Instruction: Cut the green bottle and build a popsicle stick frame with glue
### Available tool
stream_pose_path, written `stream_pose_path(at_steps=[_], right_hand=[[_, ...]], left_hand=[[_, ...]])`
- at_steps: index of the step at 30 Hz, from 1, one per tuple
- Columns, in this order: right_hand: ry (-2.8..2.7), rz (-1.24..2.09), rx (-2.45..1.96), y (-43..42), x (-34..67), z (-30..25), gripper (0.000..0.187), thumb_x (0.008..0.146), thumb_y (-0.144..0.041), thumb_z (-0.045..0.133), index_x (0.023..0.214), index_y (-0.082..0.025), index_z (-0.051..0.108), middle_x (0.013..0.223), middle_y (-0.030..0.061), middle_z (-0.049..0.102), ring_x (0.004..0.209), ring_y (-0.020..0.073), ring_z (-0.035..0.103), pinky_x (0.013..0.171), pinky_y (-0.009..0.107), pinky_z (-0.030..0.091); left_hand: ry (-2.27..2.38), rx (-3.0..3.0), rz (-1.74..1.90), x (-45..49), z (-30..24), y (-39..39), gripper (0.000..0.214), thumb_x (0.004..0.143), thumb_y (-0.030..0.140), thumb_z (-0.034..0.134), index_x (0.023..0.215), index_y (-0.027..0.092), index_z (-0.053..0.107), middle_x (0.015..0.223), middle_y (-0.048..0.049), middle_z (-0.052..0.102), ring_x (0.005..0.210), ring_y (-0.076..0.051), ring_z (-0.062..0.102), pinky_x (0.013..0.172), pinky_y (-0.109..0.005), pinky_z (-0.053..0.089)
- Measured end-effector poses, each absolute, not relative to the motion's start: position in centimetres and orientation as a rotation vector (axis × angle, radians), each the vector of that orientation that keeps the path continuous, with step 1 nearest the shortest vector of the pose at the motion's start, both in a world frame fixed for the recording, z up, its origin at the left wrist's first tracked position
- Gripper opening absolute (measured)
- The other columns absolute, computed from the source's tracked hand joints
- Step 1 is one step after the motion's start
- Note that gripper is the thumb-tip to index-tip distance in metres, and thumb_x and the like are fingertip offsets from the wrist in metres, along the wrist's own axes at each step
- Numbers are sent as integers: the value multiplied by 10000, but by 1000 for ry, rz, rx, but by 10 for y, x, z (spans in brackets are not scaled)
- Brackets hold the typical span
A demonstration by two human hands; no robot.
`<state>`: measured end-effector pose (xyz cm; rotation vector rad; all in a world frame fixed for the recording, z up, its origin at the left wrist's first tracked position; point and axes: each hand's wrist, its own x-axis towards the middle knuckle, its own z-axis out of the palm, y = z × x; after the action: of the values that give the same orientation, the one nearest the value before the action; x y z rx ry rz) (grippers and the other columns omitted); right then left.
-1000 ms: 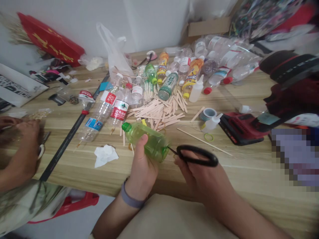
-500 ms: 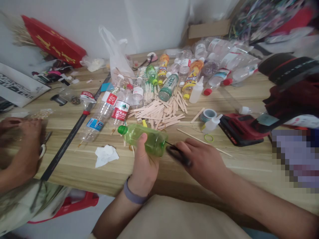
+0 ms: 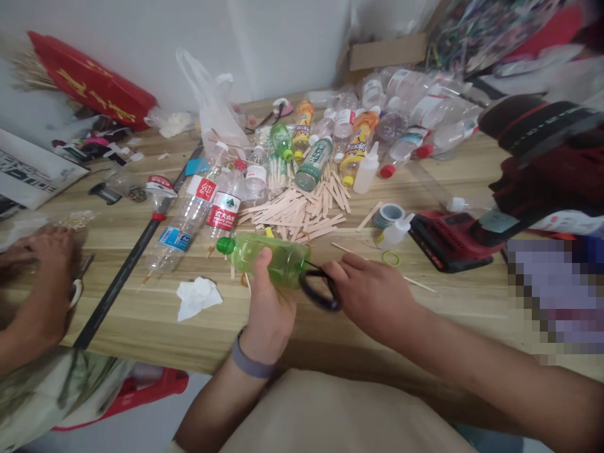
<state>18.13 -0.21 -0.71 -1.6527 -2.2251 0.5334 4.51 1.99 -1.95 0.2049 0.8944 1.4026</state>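
My left hand point(image 3: 268, 308) is wrapped round a green plastic bottle point(image 3: 268, 257) held sideways over the table's near edge, its green cap pointing left. My right hand point(image 3: 372, 294) grips black-handled scissors point(image 3: 319, 288) whose blades meet the bottle's base. The blade tips are hidden against the bottle. A grey band sits on my left wrist.
A pile of wooden craft sticks point(image 3: 302, 211) and several empty bottles point(image 3: 330, 138) lie behind. A red and black tool point(image 3: 448, 242), tape roll point(image 3: 387, 215), glue bottle point(image 3: 395, 231) and crumpled tissue point(image 3: 198, 296) lie nearby. Another person's hand point(image 3: 44, 277) is at far left beside a long black rod point(image 3: 125, 270).
My right hand has rolled over palm down, turning the scissors' handles from lying out to the right to sitting close under the bottle's base. The bottle shifted slightly left.
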Motion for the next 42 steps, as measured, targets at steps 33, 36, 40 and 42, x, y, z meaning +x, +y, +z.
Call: stream_pose_path(at_steps=[33,36,40,42], right_hand=[[-2273,717,-1379,8,192,-10,281,850,-16,454,702,-128,666,764,102,697,670,172,579,561,284,336],[-2249,876,-1338,10,187,-8,480,1010,-145,320,665,-152,654,658,37,689,592,118,606,569,228,407],[-2239,1008,-1290,14,182,-7,594,1044,-158,172,717,-150,667,553,-12,655,489,87,583,539,193,423],[-2245,947,-1319,14,185,-8,461,995,-130,318,689,-148,662,608,24,671,560,122,598,558,226,412]], left_hand=[[918,107,1296,50,-16,21,256,897,371,540,840,161,675,784,-36,724,839,-210,710,766,-292,555],[909,170,1386,49,-18,21,185,883,343,576,855,191,678,776,-10,722,790,-187,707,739,-277,558],[919,196,1376,47,-19,21,190,878,356,579,863,198,683,783,-8,722,776,-191,701,742,-291,558],[907,164,1391,47,-18,21,179,881,329,567,871,193,683,782,-6,724,793,-184,702,758,-279,551]])
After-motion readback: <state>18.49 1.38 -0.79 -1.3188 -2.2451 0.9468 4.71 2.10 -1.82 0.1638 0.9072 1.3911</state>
